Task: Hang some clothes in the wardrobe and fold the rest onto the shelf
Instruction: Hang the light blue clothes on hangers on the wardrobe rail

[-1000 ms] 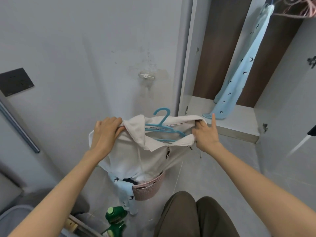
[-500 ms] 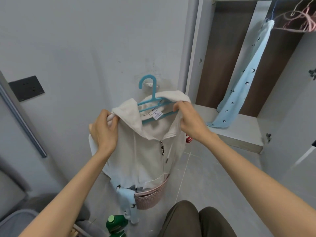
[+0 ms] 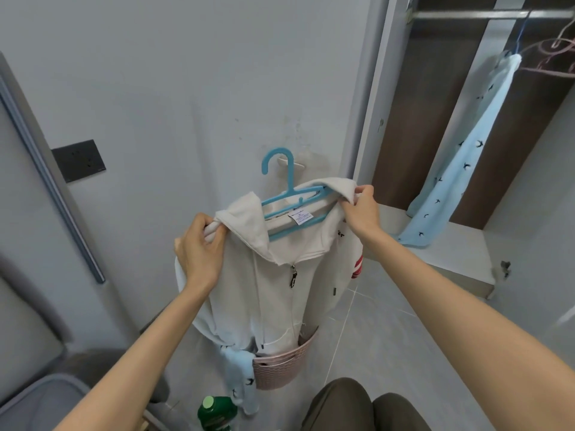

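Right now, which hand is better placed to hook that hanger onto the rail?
Probably right. The right hand grips the hoodie beside the hanger, nearer the rail; the left hand grips the far shoulder.

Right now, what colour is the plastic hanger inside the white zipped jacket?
The plastic hanger is blue; head view.

Jacket [image 3: 273,293] matt cloth; hanger [image 3: 289,194] glossy plastic; basket [image 3: 280,368] woven-look plastic
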{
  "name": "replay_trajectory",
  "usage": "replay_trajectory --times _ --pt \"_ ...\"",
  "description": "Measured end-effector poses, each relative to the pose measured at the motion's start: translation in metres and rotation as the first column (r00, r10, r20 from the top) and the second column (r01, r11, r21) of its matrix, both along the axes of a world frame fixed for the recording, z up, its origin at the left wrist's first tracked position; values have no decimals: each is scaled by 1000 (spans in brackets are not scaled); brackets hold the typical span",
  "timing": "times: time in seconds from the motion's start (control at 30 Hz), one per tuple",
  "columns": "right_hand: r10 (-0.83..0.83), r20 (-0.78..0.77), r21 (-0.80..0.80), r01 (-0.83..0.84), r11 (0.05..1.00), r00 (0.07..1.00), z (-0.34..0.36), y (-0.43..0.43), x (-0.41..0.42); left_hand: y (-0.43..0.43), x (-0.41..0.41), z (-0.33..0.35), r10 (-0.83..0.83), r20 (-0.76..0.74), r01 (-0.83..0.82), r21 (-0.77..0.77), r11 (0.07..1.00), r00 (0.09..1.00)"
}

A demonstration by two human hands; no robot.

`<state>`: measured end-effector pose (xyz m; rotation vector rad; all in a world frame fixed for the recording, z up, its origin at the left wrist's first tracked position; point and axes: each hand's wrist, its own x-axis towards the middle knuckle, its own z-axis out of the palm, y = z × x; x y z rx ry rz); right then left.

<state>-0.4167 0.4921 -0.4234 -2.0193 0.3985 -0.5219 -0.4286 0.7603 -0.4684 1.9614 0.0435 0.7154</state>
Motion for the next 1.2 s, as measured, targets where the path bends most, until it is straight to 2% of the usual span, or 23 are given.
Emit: replay_trajectory --times 0.13,0.27,0.4,0.53,0.63,0.7,0.87,0.93,1.03,1.1,1.2 --pt "52 55 -9 -51 999 997 8 12 6 11 -1 -2 15 -18 -15 25 1000 1000" --pt "222 169 -33 -219 975 960 28 40 9 4 0 14 -5 31 2 110 994 1000" --pt "281 342 145 -346 927 897 75 61 9 -6 9 49 22 87 -24 22 999 996" --pt "293 485 113 -391 913 824 137 58 5 -16 24 104 18 169 -1 -101 995 985" --pt "272 523 72 -359 930 808 157 48 2 -28 32 131 -8 218 34 -113 993 976" --pt "250 494 21 -300 954 833 153 37 -3 -37 34 132 -49 202 71 -103 992 978" --pt "120 244 -190 -74 979 962 110 1 -22 -58 23 98 -157 113 156 20 988 981" --pt "42 183 -156 -13 988 982 90 -13 -29 -62 15 83 -178 81 172 69 983 981" --pt "-54 190 -49 64 997 980 67 -28 -42 -66 8 73 -183 72 176 91 980 981" --pt "-75 227 -63 91 994 971 58 -36 -48 -68 6 73 -182 79 177 71 982 980" --pt "-93 220 -170 132 977 971 52 -49 -52 -67 8 72 -195 84 192 37 981 977"
